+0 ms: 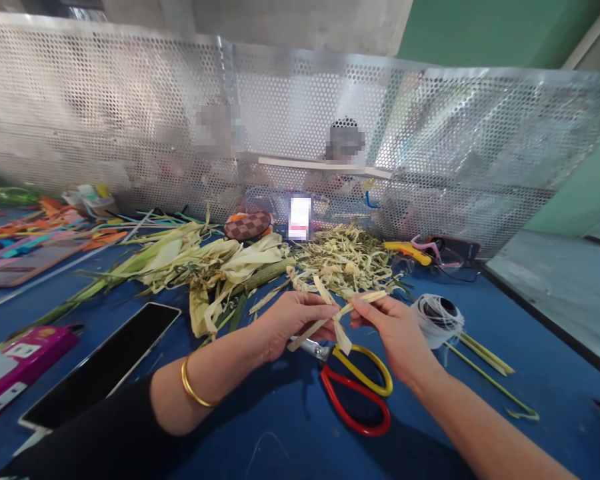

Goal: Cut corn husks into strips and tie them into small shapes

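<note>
Between my two hands, strips of pale dried corn husk [344, 333] cross one another above the blue table. My left hand [300, 319] pinches the strips from the left, thumb against fingers. From the other side my right hand [387, 327] is closed on the husk near its upper right end. Scissors [356, 393] with one yellow and one red handle lie just below, their blades partly hidden under my left hand. A heap of shredded husk [347, 257] sits right behind my hands. Larger corn husks [220, 257] are piled to its left.
A ball of white string [437, 319] and thin sticks [485, 353] lie at right. A dark tablet-like slab [105, 367] and a magenta power strip [27, 367] lie at left. A perforated metal screen [290, 113] stands behind, near a lit phone [299, 217] and checkered pouch [247, 225].
</note>
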Available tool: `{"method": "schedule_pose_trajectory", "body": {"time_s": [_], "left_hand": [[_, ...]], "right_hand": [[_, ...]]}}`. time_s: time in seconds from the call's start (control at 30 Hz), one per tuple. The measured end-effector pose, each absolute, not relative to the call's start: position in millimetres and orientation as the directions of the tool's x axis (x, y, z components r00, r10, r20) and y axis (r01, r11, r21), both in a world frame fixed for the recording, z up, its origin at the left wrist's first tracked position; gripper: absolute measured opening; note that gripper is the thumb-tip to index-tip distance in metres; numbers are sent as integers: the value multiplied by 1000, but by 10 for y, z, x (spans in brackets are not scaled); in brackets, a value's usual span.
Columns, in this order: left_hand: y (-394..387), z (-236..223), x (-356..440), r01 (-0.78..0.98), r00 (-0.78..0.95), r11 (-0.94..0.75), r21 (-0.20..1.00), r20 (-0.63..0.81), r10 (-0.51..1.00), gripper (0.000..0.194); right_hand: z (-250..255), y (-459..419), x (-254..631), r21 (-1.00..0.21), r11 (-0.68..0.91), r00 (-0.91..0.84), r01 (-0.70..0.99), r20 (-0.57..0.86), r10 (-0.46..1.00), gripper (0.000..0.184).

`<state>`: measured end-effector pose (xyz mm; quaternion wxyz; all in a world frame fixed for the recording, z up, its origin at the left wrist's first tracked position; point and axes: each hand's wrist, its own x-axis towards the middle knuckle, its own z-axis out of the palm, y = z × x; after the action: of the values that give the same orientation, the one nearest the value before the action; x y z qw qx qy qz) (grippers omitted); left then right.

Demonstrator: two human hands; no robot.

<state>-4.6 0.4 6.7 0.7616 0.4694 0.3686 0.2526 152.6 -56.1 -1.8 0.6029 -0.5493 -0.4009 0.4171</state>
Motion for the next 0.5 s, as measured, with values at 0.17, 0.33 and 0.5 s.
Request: {"method": "schedule_pose_trajectory", "body": {"time_s": [0.17,0.33,0.5], "left_hand": [[-9,76,-19,-17,565,377,926,-302,768,8],[23,73,-11,-48,506,348,936,-278,816,5],[98,122,-55,-137,405,371,919,-289,867,6]], "right_hand": [[-35,-585,1513,-994,107,324,35,113,939,25],[-31,-580,1549,-962,155,293,223,218,931,24],[28,-564,1684,-854,108,221,509,250,943,29]]}}
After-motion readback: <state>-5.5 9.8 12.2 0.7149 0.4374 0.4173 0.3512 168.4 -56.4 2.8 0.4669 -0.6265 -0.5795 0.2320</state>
